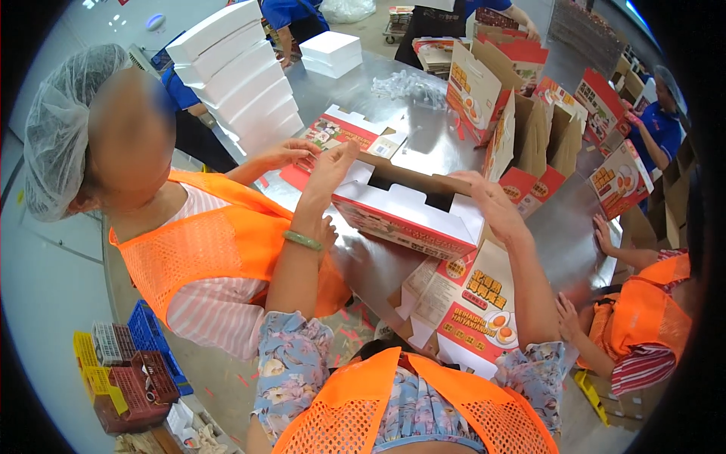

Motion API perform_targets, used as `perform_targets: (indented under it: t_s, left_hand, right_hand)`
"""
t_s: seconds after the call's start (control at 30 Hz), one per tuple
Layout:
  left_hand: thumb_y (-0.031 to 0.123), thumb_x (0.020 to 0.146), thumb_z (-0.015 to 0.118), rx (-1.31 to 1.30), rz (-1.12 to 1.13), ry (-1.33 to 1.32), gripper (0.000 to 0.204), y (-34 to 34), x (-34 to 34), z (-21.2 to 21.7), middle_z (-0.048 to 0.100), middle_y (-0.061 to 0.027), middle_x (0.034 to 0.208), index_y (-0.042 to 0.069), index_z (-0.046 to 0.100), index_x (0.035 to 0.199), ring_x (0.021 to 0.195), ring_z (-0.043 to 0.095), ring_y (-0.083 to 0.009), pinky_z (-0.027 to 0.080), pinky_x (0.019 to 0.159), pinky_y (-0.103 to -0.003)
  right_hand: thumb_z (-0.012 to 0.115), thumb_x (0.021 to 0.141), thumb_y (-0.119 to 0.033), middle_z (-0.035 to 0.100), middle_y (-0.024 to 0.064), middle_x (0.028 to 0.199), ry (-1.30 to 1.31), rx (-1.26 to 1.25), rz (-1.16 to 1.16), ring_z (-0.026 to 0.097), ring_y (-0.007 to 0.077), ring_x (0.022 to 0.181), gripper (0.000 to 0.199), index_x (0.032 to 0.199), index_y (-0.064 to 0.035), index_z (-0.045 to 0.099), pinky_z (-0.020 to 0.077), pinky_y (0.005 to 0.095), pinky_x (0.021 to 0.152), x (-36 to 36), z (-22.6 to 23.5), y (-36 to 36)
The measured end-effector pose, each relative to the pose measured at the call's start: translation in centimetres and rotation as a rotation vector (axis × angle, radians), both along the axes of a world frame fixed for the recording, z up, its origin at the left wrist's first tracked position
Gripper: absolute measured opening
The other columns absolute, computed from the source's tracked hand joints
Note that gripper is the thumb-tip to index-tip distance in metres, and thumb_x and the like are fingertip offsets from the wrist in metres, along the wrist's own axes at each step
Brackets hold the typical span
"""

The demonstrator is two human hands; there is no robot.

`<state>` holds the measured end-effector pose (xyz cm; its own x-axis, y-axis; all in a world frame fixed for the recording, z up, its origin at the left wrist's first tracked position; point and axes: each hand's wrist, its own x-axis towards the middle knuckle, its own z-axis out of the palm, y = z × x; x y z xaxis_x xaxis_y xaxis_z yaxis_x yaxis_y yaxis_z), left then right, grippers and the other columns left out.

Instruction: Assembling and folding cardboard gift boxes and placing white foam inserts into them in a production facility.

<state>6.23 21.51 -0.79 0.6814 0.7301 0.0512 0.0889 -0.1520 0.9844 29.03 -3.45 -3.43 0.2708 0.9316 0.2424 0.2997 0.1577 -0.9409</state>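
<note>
A red and white cardboard carton point(404, 225) stands partly folded up at the table's near edge, its top open and its brown inside showing. White tabbed flaps run along its near upper edge. My left hand point(333, 170), with a green bangle on the wrist, is closed at the carton's left end; its fingertips are partly hidden. At the right end my right hand point(495, 206) grips the corner, fingers over the upper edge. Below it, a flattened printed carton point(473, 314) leans between my body and the table.
On the metal table point(423, 155) lie another carton point(352, 132), several raised cartons point(529, 144) and a white foam box point(331, 53). Stacked white foam boxes point(238, 72) rise at the left. A co-worker in an orange vest point(219, 234) works close on my left; others stand around. Plastic crates point(132, 371) sit lower left.
</note>
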Motion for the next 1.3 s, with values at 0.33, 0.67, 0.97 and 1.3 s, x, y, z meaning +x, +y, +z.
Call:
perform_targets:
  t_s: [0.33, 0.67, 0.97, 1.3]
  left_hand:
    - [0.021, 0.078, 0.082, 0.450, -0.213, 0.142, 0.049, 2.2, 1.0, -1.6, 0.064, -0.0097, 0.122, 0.003, 0.064, 0.121, 0.118, 0.056, -0.0197, 0.044, 0.099, -0.032]
    - [0.033, 0.080, 0.080, 0.742, -0.044, 0.756, 0.062, -1.2, 3.6, 0.9, 0.061, -0.0189, 0.124, 0.006, 0.057, 0.130, 0.110, 0.064, -0.0349, 0.051, 0.095, -0.043]
    - [0.018, 0.105, 0.050, 0.066, 0.577, -0.598, 0.030, -0.5, 1.2, -3.8, 0.060, -0.0077, 0.113, 0.002, 0.056, 0.130, 0.103, 0.063, -0.0164, 0.054, 0.083, -0.028]
    - [0.027, 0.105, 0.056, 0.195, 0.222, -0.424, 0.035, 0.0, 2.1, -5.8, 0.072, -0.0080, 0.108, -0.004, 0.070, 0.114, 0.101, 0.062, -0.0144, 0.046, 0.094, -0.029]
  right_hand:
    - [0.075, 0.078, -0.020, 0.065, 0.0152, 0.128, -0.118, -0.278, -0.006, 0.061, 0.0216, 0.117, 0.058, 0.132, -0.0031, 0.062, 0.0448, 0.0325, 0.102, -0.6, 3.4, 0.3]
    - [0.070, 0.086, -0.020, 0.065, 0.0141, 0.116, -0.928, -0.497, -0.216, 0.062, 0.0342, 0.112, 0.066, 0.148, -0.0178, 0.047, 0.0504, 0.0445, 0.089, -2.6, 3.9, 2.7]
    - [0.071, 0.088, -0.039, 0.058, 0.0188, 0.134, -1.103, 0.044, -0.136, 0.051, 0.0320, 0.127, 0.075, 0.152, -0.0136, 0.040, 0.0279, 0.0620, 0.113, -0.2, 1.4, -0.2]
    - [0.086, 0.064, -0.028, 0.043, 0.0201, 0.138, -0.969, -0.246, -0.102, 0.044, 0.0382, 0.123, 0.111, 0.158, -0.0135, 0.028, 0.0351, 0.0517, 0.105, -5.5, 2.7, -2.5]
